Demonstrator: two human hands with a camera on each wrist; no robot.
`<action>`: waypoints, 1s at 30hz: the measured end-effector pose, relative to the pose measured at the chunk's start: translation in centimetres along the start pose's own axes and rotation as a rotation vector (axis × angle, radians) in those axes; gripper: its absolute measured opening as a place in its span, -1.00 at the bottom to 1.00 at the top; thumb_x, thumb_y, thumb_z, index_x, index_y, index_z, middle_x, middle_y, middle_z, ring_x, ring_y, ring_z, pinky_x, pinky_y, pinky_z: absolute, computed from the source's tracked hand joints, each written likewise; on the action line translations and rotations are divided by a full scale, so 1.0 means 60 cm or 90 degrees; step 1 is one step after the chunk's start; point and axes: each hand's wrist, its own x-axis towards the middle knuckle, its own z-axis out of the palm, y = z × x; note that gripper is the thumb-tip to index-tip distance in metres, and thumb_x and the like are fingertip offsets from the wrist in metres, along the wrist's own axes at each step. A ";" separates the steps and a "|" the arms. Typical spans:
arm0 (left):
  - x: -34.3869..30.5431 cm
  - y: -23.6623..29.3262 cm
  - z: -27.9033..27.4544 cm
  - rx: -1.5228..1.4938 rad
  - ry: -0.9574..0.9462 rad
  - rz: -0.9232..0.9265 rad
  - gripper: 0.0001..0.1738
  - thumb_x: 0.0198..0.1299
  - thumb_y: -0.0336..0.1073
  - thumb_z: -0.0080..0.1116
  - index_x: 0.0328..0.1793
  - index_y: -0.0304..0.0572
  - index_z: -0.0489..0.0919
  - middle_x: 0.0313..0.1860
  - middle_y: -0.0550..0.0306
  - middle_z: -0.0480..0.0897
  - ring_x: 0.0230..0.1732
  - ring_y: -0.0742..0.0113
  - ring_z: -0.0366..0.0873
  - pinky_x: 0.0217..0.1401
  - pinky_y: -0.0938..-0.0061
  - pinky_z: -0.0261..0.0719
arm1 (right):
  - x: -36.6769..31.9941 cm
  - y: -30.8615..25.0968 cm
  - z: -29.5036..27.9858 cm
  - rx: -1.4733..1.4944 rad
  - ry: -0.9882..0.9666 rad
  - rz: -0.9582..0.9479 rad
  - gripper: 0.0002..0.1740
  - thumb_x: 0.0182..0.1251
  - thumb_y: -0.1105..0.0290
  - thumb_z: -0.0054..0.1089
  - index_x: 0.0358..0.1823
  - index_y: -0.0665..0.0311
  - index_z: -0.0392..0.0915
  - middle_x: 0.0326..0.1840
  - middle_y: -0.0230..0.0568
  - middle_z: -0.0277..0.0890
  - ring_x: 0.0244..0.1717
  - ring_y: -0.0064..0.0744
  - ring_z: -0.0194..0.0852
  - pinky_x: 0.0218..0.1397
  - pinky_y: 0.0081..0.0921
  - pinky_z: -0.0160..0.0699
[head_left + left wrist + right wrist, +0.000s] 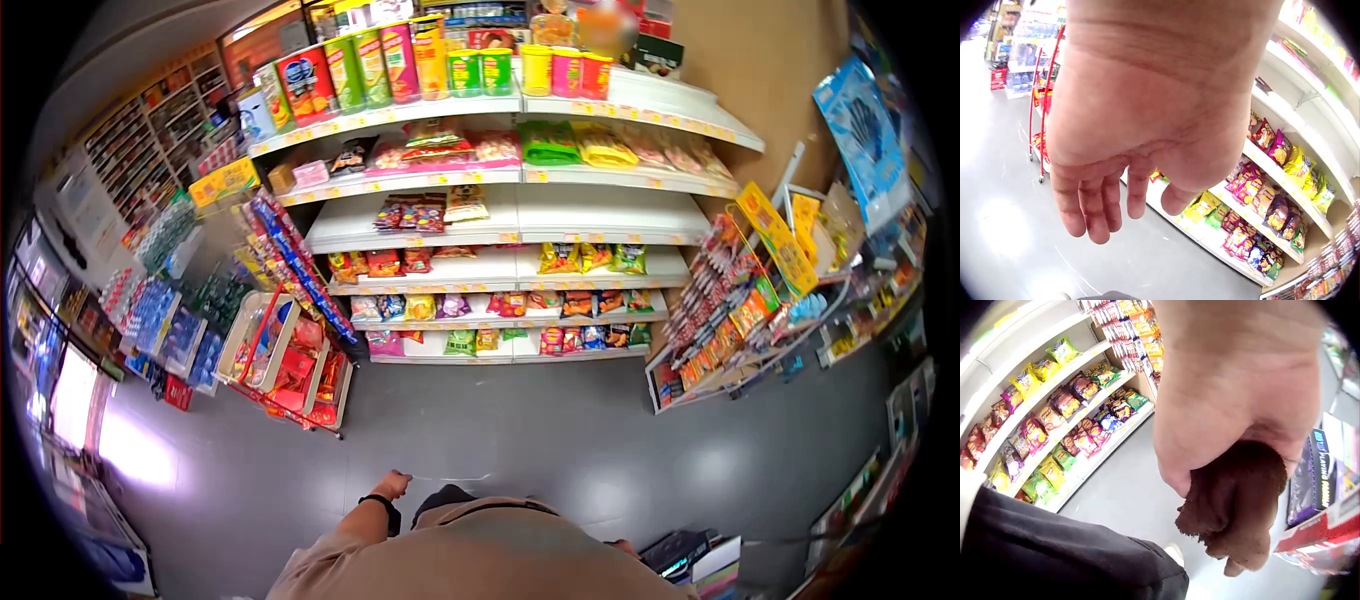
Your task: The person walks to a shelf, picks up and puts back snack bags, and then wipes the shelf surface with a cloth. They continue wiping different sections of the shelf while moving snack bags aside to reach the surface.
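Fingers [1097, 222] slack and slightly apart on the left hand [1147, 125], gripping nothing; on the right hand [1235, 419], cannot tell amid a dark brown mass [1238, 494]. Box lettered "PLAYING" [1309, 487] at right of the right-wrist frame, near that hand. Could knock it loose by swinging low without looking.

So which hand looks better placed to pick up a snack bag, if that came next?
Probably the left hand: it looks empty, its fingers loose. The right hand seems to hold a brown thing. Neither touches a snack bag; both are short of the shelves.
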 end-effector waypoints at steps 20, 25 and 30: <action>-0.026 0.430 -0.255 -0.149 0.187 0.389 -0.13 -0.12 0.02 0.51 0.26 -0.31 0.40 0.03 -0.11 0.62 0.00 0.16 0.62 0.06 0.34 0.59 | -0.060 -0.765 -0.225 -0.047 0.141 -0.453 -0.52 0.04 0.22 0.36 -0.04 0.36 0.59 -0.22 0.03 0.65 -0.15 -0.03 0.66 -0.06 -0.24 0.61; -0.071 0.636 -0.276 0.064 0.118 0.720 0.23 -0.24 0.00 0.59 0.54 -0.20 0.10 0.39 -0.31 0.29 0.42 -0.19 0.25 0.45 0.12 0.29 | -0.125 -1.102 -0.229 -0.178 0.108 -0.674 -0.56 0.13 0.24 0.34 0.02 0.28 0.57 -0.09 0.02 0.60 -0.04 0.03 0.59 0.03 -0.25 0.58; -0.093 0.725 -0.285 0.199 0.151 0.959 0.37 -0.32 0.00 0.61 0.60 -0.11 -0.03 0.55 -0.29 0.05 0.55 -0.26 0.03 0.54 -0.02 0.11 | -0.146 -1.316 -0.168 -0.300 0.016 -0.831 -0.51 0.22 0.24 0.29 0.17 0.19 0.47 0.07 -0.02 0.52 0.03 0.04 0.55 0.06 -0.22 0.56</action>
